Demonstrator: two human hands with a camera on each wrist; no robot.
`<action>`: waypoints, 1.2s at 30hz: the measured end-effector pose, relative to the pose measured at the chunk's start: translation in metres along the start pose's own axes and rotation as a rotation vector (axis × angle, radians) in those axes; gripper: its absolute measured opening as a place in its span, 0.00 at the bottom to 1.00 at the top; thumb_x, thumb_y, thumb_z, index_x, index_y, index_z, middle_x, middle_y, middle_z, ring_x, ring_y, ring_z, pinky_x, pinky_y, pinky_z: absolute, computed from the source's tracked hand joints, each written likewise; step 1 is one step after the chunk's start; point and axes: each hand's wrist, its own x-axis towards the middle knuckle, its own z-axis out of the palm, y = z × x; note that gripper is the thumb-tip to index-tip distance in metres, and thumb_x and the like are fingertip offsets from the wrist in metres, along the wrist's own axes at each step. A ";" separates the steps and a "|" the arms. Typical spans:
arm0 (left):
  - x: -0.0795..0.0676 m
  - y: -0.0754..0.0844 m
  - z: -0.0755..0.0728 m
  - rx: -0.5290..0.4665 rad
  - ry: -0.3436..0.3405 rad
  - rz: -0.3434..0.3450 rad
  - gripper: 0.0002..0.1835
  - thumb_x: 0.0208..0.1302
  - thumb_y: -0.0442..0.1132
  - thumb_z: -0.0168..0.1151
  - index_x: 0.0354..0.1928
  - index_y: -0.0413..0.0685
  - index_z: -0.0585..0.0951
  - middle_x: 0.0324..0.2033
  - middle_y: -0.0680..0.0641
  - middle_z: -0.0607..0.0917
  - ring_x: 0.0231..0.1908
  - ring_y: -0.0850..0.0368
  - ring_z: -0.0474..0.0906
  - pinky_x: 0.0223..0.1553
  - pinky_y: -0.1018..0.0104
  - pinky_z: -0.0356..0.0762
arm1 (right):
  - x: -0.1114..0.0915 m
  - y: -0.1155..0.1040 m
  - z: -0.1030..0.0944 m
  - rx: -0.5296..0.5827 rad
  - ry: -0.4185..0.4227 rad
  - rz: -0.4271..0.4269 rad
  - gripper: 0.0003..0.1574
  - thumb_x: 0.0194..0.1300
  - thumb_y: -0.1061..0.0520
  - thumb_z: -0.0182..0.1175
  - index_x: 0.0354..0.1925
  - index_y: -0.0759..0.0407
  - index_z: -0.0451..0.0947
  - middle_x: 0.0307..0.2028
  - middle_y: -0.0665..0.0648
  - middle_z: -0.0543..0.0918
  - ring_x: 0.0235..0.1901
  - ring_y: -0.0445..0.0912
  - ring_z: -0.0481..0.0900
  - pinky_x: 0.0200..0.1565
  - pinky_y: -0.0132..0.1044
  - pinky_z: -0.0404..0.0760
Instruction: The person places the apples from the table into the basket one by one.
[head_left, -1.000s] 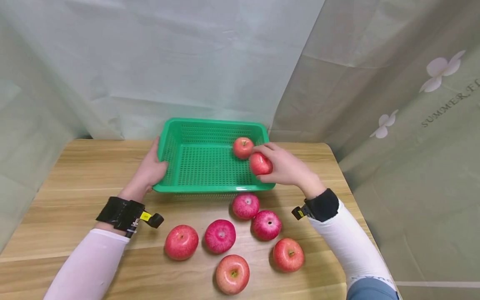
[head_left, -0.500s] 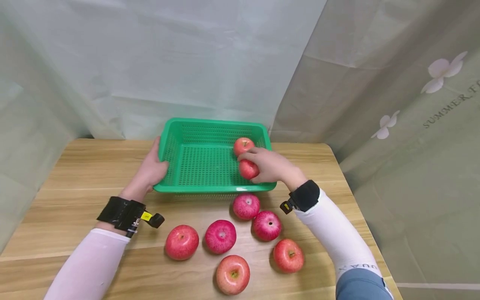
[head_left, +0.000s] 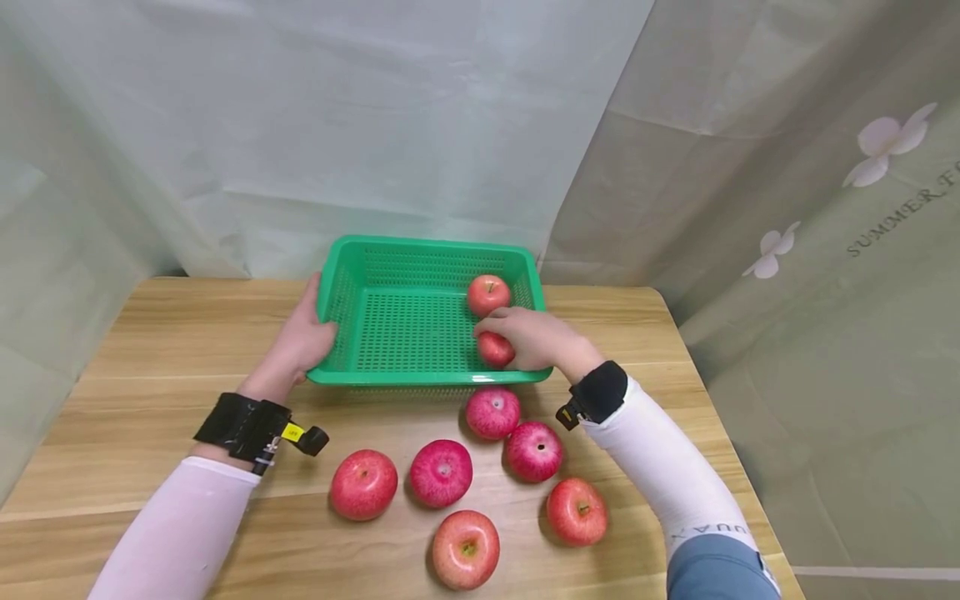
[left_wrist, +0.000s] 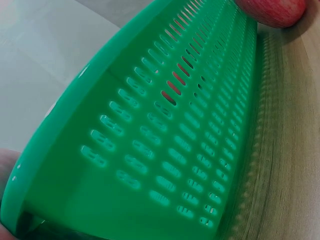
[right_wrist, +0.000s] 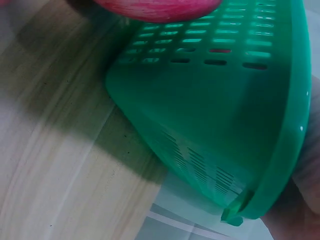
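Observation:
A green perforated plastic basket (head_left: 420, 377) stands at the table's back edge. My left hand (head_left: 306, 333) grips its left rim, thumb over the inside; in the left wrist view the basket wall (left_wrist: 100, 190) fills most of the picture. Inside the basket's right end, my right hand (head_left: 528, 335) holds a red apple (head_left: 495, 350), its fingers curled over the top. Just behind that, another apple (head_left: 488, 295) lies in the back right part of the basket. In the right wrist view the basket's corner (right_wrist: 210, 110) hides most of the right hand.
Several apples lie on the wooden table (head_left: 187, 350) in front of the basket. The nearest, a dark pink apple (head_left: 492, 412), sits close to its front wall, beside another pink apple (head_left: 534, 451). A pale curtain (head_left: 390, 125) hangs right behind the basket.
My right hand has moved left and lower into the basket with the apple, from over the right rim to in front of the other apple. The left hand has stayed on the rim.

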 end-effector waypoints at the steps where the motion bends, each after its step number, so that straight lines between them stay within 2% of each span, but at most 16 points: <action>1: 0.000 0.000 0.000 0.000 0.000 0.001 0.52 0.74 0.24 0.41 0.85 0.63 0.24 0.82 0.26 0.46 0.53 0.32 0.77 0.41 0.46 0.88 | 0.000 0.000 0.000 0.002 -0.001 -0.001 0.39 0.61 0.45 0.78 0.68 0.46 0.80 0.64 0.52 0.81 0.65 0.49 0.75 0.64 0.46 0.78; 14: 0.001 -0.002 0.000 -0.010 0.002 0.007 0.52 0.74 0.24 0.41 0.85 0.62 0.24 0.83 0.28 0.45 0.55 0.31 0.76 0.42 0.45 0.87 | 0.004 0.000 0.005 0.016 -0.003 0.000 0.36 0.62 0.47 0.78 0.67 0.45 0.80 0.60 0.50 0.83 0.60 0.48 0.77 0.65 0.45 0.77; 19: 0.001 -0.002 0.001 -0.006 0.005 0.015 0.51 0.74 0.24 0.41 0.85 0.61 0.25 0.83 0.29 0.45 0.58 0.30 0.73 0.44 0.44 0.86 | 0.006 0.000 0.007 0.033 -0.030 0.012 0.35 0.63 0.50 0.78 0.66 0.44 0.81 0.59 0.49 0.83 0.60 0.48 0.78 0.65 0.44 0.76; 36: 0.000 -0.001 0.001 -0.016 0.014 0.009 0.53 0.73 0.23 0.41 0.86 0.63 0.25 0.82 0.28 0.48 0.54 0.31 0.77 0.40 0.45 0.88 | 0.011 -0.003 0.004 -0.019 -0.165 0.039 0.39 0.65 0.56 0.73 0.72 0.36 0.78 0.64 0.49 0.82 0.64 0.48 0.76 0.67 0.46 0.75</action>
